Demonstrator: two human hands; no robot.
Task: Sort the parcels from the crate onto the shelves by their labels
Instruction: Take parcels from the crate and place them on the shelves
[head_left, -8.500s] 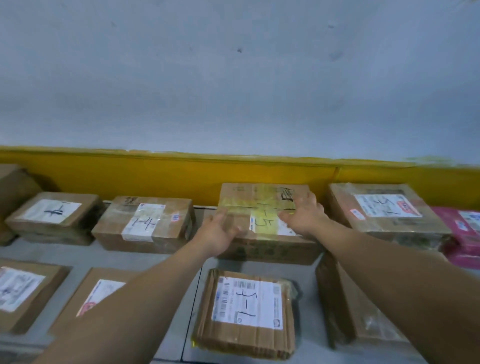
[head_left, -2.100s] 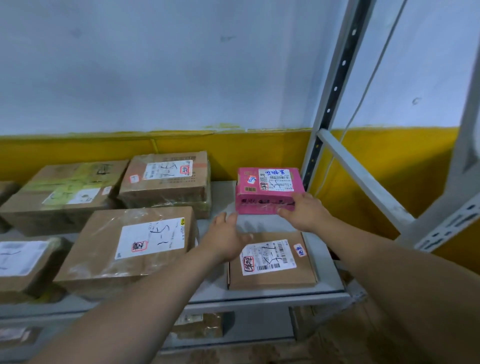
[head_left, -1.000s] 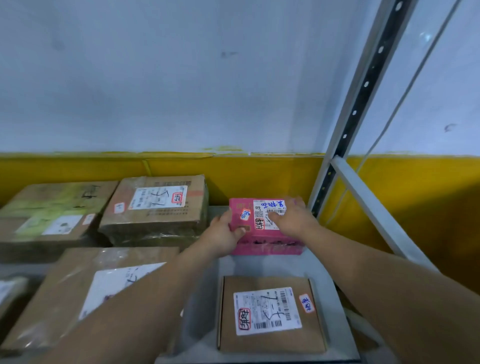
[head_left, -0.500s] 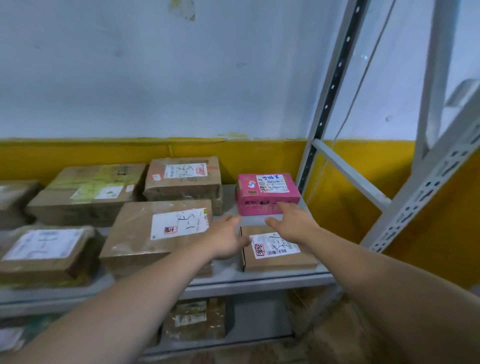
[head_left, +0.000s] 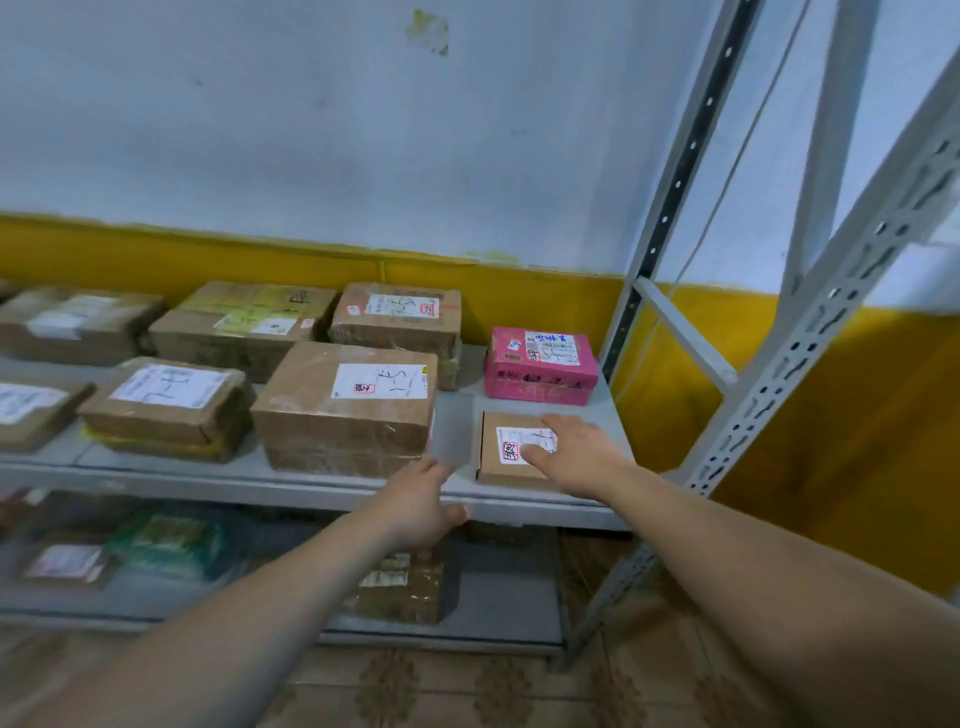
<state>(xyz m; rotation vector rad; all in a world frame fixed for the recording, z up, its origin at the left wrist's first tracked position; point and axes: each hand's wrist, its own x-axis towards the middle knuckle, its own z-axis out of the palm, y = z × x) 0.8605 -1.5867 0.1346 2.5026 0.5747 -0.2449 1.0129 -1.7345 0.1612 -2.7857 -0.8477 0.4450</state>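
Observation:
A pink parcel with a white label stands at the back right of the grey shelf, with no hand on it. In front of it lies a small flat brown parcel. My right hand hovers over that parcel with straight fingers and holds nothing; whether it touches the parcel I cannot tell. My left hand is at the shelf's front edge, fingers relaxed, empty. A large brown parcel sits just left of my left hand.
More brown labelled parcels fill the shelf to the left. A lower shelf holds other packages. Grey perforated uprights and a diagonal brace stand on the right. Behind is a white and yellow wall.
Both hands have let go of the pink parcel, which stays at the back of the shelf, and have drawn back toward the front edge. The view has pulled back.

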